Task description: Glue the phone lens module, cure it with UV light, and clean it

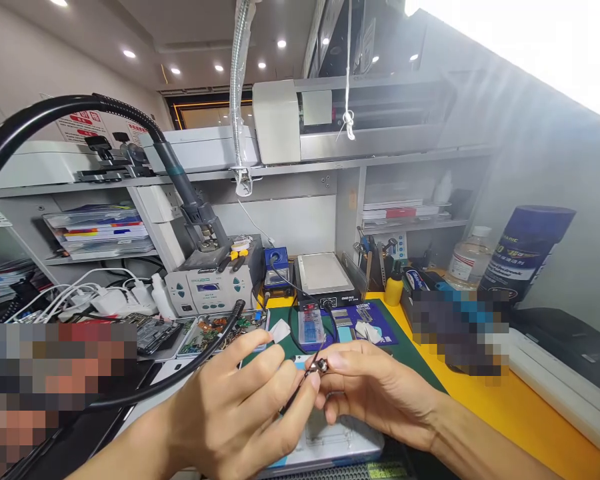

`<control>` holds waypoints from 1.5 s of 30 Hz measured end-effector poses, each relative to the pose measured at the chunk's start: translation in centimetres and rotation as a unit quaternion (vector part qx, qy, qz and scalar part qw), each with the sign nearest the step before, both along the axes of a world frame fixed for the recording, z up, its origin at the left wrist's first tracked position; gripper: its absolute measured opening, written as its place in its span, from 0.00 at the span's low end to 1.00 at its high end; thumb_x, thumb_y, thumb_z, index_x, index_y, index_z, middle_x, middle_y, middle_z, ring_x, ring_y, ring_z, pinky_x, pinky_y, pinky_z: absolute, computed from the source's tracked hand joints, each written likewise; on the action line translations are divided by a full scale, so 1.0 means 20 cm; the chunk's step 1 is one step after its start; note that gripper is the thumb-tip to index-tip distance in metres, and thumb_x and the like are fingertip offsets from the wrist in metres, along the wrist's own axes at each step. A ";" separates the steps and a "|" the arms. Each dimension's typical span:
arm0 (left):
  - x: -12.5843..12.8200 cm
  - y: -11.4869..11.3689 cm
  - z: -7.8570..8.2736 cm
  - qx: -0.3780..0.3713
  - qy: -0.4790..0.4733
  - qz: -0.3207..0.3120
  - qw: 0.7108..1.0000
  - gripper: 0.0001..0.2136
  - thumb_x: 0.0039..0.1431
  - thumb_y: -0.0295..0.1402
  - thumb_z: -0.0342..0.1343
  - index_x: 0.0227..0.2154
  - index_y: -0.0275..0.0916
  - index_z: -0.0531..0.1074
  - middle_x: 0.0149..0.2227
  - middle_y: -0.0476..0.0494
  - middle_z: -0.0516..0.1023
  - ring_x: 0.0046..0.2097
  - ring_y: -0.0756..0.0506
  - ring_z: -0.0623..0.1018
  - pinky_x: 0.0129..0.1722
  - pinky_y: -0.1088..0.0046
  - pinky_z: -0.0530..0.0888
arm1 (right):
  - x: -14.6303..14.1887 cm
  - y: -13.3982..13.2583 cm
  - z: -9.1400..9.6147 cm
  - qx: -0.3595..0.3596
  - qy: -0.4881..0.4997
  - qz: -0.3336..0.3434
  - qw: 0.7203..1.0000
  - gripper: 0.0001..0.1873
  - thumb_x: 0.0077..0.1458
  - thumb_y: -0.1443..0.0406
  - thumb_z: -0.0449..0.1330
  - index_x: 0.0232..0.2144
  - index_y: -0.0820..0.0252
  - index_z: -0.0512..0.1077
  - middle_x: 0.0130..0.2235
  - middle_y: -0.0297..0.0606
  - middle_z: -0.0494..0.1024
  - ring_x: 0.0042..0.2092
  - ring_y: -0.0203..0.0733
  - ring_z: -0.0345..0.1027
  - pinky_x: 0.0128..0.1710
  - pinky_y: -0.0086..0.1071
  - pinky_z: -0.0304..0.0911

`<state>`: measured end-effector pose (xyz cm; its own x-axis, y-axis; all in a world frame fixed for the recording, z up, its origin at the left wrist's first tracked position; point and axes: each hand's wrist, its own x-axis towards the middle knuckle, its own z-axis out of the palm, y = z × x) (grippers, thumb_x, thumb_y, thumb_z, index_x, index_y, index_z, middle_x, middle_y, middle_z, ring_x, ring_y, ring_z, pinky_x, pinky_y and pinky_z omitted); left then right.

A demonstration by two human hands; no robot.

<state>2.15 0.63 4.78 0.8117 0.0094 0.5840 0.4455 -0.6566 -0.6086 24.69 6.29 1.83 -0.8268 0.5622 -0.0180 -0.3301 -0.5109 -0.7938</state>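
Note:
A small dark part with shiny metal spots (319,366), perhaps a camera module, is held up between my two hands. My right hand (375,383) pinches it between thumb and fingers, the other fingers curled beneath. From the left, my left hand (253,393) closes thumb and forefinger at the same part. A thin dark strip (291,402) runs down from the part between my left fingers; I cannot tell whether it is a cable or a tool. Under both hands lies a pale white and blue box or tray (330,443).
A hot-air station (215,287) stands at the left, and a black hose (175,377) crosses near my left forearm. Circuit boards (203,337) lie behind my left hand. A heating plate (325,273) stands ahead. On the right are a spray can (525,253) and a bottle (470,257).

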 end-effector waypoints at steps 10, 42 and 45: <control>0.00 0.01 0.00 0.007 -0.002 0.009 1.000 0.14 0.62 0.26 0.50 0.43 0.32 0.79 0.40 0.36 0.77 0.42 0.39 0.77 0.41 0.51 0.77 | 0.00 -0.01 0.01 0.029 -0.013 -0.027 0.999 0.13 0.55 0.62 0.68 0.36 0.72 0.80 0.34 0.44 0.79 0.35 0.36 0.73 0.34 0.28 0.67; 0.08 -0.06 -0.06 -0.021 -0.129 0.092 0.987 0.10 0.58 0.24 0.60 0.44 0.36 0.75 0.35 0.44 0.82 0.39 0.43 0.78 0.44 0.55 0.76 | -0.01 -0.04 0.01 0.000 0.041 -0.043 0.998 0.11 0.54 0.62 0.69 0.37 0.64 0.82 0.32 0.42 0.82 0.33 0.40 0.77 0.35 0.31 0.69; 0.11 -0.07 -0.05 -0.059 -0.201 0.105 0.972 0.10 0.56 0.28 0.59 0.42 0.34 0.75 0.33 0.42 0.80 0.35 0.42 0.78 0.35 0.61 0.75 | -0.02 -0.03 0.00 -0.017 0.028 -0.057 0.998 0.13 0.56 0.61 0.67 0.37 0.68 0.81 0.33 0.43 0.81 0.33 0.39 0.76 0.36 0.31 0.69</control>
